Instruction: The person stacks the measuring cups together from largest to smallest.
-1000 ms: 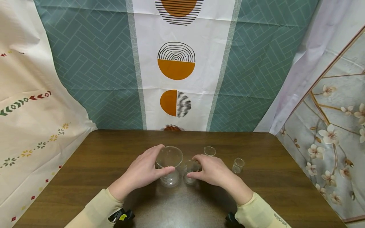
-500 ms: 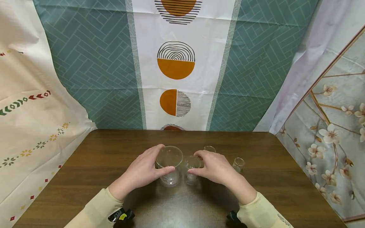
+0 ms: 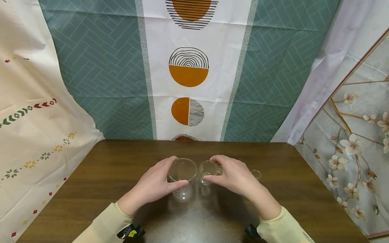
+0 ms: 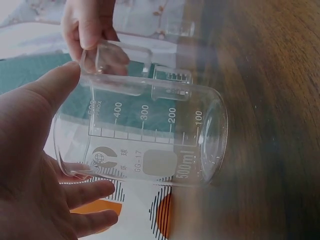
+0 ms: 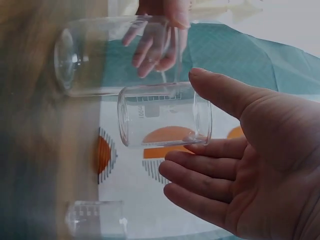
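My left hand [image 3: 153,184] holds the large clear glass beaker [image 4: 142,132] near its rim, thumb on the near side and fingers on the far side. White print on it reads 500ml, and it stands upright on the table. To its right, my right hand [image 3: 235,173] grips a smaller glass beaker [image 5: 162,117] near the rim between thumb and fingers. This one carries a measuring scale and is raised above the table, upright. Both beakers look empty. In the right wrist view the smaller beaker partly overlaps the large one.
Another small beaker [image 4: 172,82] stands behind my right hand, mostly hidden in the head view. A further small one [image 3: 256,173] stands to the right, partly behind my wrist. Patterned cloths hang behind and beside the brown wooden table [image 3: 127,152].
My right hand has lifted the smaller beaker off the table and shifted it slightly right and away. My left hand stays at the large beaker.
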The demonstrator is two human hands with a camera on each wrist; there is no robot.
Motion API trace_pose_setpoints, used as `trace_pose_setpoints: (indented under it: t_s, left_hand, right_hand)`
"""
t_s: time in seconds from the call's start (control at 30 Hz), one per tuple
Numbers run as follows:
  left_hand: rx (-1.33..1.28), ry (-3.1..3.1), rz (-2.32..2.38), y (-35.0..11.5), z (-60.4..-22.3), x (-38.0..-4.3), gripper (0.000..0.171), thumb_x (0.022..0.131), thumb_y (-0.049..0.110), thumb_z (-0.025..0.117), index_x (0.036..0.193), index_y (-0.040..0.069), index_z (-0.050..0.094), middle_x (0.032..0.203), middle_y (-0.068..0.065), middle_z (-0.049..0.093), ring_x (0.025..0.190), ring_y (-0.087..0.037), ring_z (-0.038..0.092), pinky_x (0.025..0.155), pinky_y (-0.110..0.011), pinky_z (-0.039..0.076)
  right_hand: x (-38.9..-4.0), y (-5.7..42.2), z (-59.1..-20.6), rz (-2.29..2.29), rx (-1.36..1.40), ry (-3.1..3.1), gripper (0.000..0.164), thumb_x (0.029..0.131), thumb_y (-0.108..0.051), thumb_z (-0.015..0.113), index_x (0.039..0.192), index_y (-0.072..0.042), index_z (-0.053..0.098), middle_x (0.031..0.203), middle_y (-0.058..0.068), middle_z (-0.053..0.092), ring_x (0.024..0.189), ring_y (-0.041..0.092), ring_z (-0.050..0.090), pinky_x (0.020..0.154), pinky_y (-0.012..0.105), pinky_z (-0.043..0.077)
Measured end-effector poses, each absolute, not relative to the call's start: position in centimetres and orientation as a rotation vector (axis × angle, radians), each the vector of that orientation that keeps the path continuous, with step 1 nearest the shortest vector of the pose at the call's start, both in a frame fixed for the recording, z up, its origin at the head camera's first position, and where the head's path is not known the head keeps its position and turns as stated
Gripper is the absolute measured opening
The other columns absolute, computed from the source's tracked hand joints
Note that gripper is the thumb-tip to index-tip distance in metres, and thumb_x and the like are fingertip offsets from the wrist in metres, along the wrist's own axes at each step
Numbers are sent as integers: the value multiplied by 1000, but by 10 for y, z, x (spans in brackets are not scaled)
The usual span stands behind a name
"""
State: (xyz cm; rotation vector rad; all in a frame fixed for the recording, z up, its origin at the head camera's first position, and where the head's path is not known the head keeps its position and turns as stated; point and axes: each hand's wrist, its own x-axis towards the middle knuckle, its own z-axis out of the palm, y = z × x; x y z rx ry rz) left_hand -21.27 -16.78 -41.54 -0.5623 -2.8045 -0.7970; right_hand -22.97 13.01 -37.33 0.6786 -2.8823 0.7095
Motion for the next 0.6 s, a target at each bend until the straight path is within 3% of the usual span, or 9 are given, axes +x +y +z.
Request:
trace_pose_setpoints:
  t_s: [0.23,0.47,0.6]
  left_hand:
    - [-579,-2803,-807,-166,-415,-212,94,93,75,76,156,9,54,155,-9,61,133,-29,62,107,-57,53]
    - [-574,-2804,-813,-167,-416,-212,95,92,74,77,156,8,54,153,-10,62,129,-27,63,105,-55,54]
    - [-578,-2801,-804,-167,-416,-212,96,93,73,77,157,7,53,155,-10,61,134,-29,62,108,-56,52]
  right_hand:
    - [-229,132,-365,742,657,-2856,62,90,-52,91,135,-15,73,123,0,76,116,26,71,98,53,56]
    - [-230,132,-359,779,656,-2818,60,90,-52,91,134,-17,73,120,-2,74,112,23,69,97,51,55]
    - [-230,130,-354,796,672,-2787,58,90,-51,91,134,-18,73,119,-3,74,110,23,69,95,50,55]
